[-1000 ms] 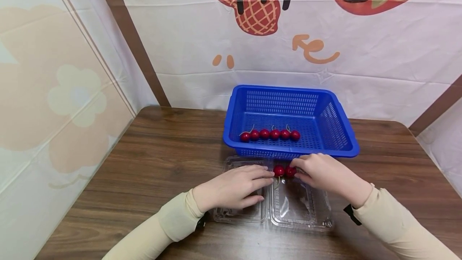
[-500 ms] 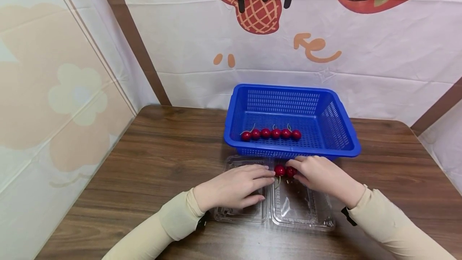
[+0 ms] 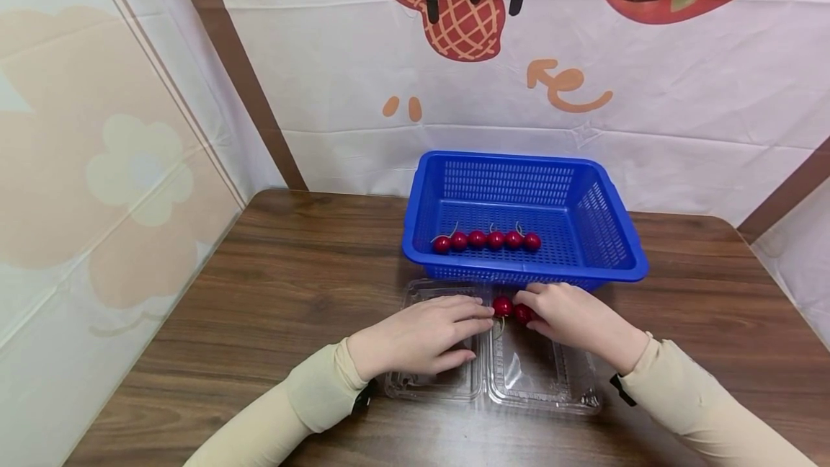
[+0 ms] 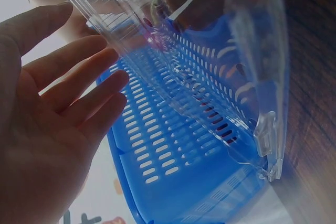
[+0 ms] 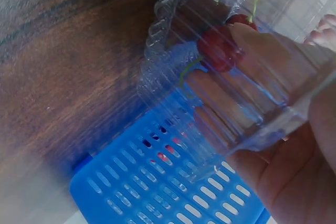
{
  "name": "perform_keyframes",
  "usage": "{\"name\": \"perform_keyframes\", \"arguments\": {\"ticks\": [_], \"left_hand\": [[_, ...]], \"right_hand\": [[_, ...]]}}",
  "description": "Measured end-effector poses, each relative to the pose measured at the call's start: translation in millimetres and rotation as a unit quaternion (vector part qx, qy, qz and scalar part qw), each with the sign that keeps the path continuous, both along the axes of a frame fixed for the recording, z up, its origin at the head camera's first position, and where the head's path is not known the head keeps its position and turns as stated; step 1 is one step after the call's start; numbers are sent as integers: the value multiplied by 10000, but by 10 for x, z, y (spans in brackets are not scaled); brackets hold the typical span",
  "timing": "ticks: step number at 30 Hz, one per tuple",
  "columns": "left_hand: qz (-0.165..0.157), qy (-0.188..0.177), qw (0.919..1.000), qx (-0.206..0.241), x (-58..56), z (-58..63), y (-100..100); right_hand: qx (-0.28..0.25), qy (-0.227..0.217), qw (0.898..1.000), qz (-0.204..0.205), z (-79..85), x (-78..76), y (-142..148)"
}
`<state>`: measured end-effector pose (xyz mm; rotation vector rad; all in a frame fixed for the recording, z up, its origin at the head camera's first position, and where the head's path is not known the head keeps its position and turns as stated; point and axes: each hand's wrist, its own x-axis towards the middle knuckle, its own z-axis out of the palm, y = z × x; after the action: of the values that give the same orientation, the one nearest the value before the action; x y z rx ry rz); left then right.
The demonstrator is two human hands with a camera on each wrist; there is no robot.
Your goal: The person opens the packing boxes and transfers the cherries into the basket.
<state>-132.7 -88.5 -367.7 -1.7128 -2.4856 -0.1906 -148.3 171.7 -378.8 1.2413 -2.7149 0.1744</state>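
A clear hinged plastic box lies unfolded on the table, its right half (image 3: 541,401) holding two red cherries at the far end. My right hand (image 3: 570,317) reaches into that half and pinches one cherry (image 3: 522,313); the right wrist view shows the same cherry (image 5: 216,50) between thumb and fingers through the clear wall. Just left of it is the other cherry (image 3: 502,306), its green stem pointing toward me. Fingers extended, my left hand (image 3: 424,337) lies over the box's left half (image 3: 441,391), its fingertips near the middle fold.
Behind the box stands a blue perforated basket (image 3: 519,270). Several cherries (image 3: 486,239) lie in a row inside it, some with stems. The dark wooden table (image 3: 292,287) extends to both sides, with a printed cloth (image 3: 337,78) hanging behind.
My right hand has drawn slightly toward me, and the cherry in it has shifted a little nearer. The left hand stays where it was.
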Motion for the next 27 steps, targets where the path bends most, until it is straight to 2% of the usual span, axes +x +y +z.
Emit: {"name": "perform_keyframes", "arguments": {"ticks": [27], "left_hand": [[2,35,10000,17,-7,-13,-13]], "right_hand": [[-80,-417,9990,157,-60,-50,5]]}}
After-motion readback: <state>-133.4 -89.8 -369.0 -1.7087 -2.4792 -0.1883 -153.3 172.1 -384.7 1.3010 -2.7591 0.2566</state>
